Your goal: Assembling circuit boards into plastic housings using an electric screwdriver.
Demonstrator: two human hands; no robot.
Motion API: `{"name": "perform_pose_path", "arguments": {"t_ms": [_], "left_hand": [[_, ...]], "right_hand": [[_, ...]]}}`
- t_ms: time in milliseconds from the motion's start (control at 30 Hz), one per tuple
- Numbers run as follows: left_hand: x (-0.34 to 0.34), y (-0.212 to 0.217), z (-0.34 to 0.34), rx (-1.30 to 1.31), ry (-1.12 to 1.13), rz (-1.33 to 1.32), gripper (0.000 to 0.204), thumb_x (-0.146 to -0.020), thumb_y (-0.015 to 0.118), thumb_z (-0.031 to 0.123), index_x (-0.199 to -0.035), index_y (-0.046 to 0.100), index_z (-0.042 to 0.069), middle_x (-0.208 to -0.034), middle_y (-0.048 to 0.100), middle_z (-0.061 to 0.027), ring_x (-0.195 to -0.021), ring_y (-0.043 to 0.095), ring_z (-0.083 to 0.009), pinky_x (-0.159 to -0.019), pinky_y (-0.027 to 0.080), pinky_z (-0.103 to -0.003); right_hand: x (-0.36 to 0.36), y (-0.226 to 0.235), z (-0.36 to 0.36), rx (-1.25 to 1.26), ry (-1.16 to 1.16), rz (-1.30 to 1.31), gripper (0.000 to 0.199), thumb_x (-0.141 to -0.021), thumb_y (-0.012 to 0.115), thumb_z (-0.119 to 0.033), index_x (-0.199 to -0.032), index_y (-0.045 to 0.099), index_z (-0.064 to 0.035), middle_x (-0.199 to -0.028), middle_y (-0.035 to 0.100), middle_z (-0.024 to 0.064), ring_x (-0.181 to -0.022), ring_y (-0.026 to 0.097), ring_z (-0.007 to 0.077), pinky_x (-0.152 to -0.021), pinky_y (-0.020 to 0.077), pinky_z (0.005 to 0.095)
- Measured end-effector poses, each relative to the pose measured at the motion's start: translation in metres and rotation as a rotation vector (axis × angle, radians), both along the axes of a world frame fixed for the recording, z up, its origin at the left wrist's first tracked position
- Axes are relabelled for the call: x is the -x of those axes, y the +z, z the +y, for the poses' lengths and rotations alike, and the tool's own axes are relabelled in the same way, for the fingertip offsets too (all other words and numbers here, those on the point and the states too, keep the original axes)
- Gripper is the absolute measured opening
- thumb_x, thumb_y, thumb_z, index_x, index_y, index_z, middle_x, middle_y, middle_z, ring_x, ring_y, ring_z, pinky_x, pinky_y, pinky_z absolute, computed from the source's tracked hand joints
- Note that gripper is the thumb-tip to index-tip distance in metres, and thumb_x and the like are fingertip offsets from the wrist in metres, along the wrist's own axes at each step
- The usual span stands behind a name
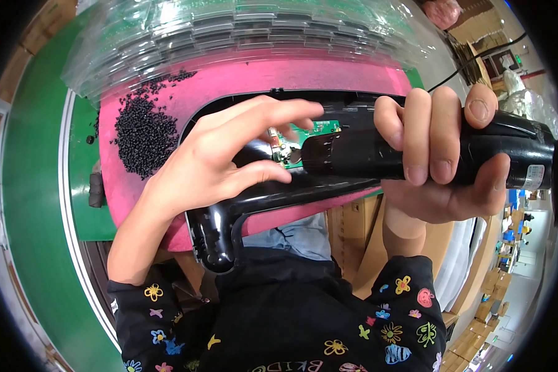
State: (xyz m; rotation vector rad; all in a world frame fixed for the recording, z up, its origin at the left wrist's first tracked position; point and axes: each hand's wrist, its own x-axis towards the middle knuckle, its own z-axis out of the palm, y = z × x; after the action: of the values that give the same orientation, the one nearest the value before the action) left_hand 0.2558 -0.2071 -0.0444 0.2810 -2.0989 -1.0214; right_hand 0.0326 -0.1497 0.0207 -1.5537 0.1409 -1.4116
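Observation:
My right hand [443,158] grips a black electric screwdriver [415,152], its tip pointing left at a small green circuit board [319,130]. The board sits inside a glossy black plastic housing [254,204] that lies on a pink mat [260,77]. My left hand [223,155] rests on the housing, fingers spread and holding the part near the board steady; its fingers hide part of the board. A pile of small black screws [139,133] lies on the mat to the left of my left hand.
Stacked clear plastic trays [229,31] lie across the far side of the mat. A green conveyor belt [37,186] runs along the left. Cardboard boxes [353,229] stand below the bench, with more stacked at the right.

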Motion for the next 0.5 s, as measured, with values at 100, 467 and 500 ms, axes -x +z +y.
{"name": "perform_pose_path", "arguments": {"t_ms": [100, 467, 500], "left_hand": [[-0.003, -0.004, -0.006, 0.148, 0.119, 0.015, 0.100, -0.060, 0.086, 0.043, -0.141, 0.043, 0.002, -0.116, 0.065, -0.0134, -0.110, 0.063, -0.0265, -0.098, 0.048, -0.040], [-0.011, -0.022, -0.017, 0.000, 0.288, 0.318, 0.040, -0.086, 0.055, 0.023, -0.108, 0.025, 0.007, -0.104, 0.041, -0.0173, -0.093, 0.035, -0.0193, -0.097, 0.029, -0.038], [-0.011, -0.022, -0.016, -0.006, 0.325, 0.314, 0.037, -0.087, 0.053, 0.020, -0.108, 0.025, 0.007, -0.104, 0.041, -0.0179, -0.093, 0.035, -0.0191, -0.098, 0.029, -0.038]], "right_hand": [[0.003, 0.000, 0.010, -0.125, -0.238, 0.002, 0.033, -0.094, 0.058, -0.034, -0.115, 0.053, -0.0087, -0.070, 0.052, -0.0036, -0.058, 0.047, 0.0096, -0.066, 0.0363, 0.0300], [0.025, -0.022, 0.009, -0.203, -0.527, 0.023, 0.026, -0.087, 0.064, -0.010, -0.108, 0.052, -0.0002, -0.068, 0.054, 0.0064, -0.053, 0.048, 0.0112, -0.051, 0.0436, 0.0285], [0.026, -0.024, 0.007, -0.215, -0.521, 0.007, 0.026, -0.087, 0.065, -0.010, -0.108, 0.053, -0.0001, -0.068, 0.054, 0.0061, -0.053, 0.048, 0.0112, -0.050, 0.0434, 0.0285]]}}
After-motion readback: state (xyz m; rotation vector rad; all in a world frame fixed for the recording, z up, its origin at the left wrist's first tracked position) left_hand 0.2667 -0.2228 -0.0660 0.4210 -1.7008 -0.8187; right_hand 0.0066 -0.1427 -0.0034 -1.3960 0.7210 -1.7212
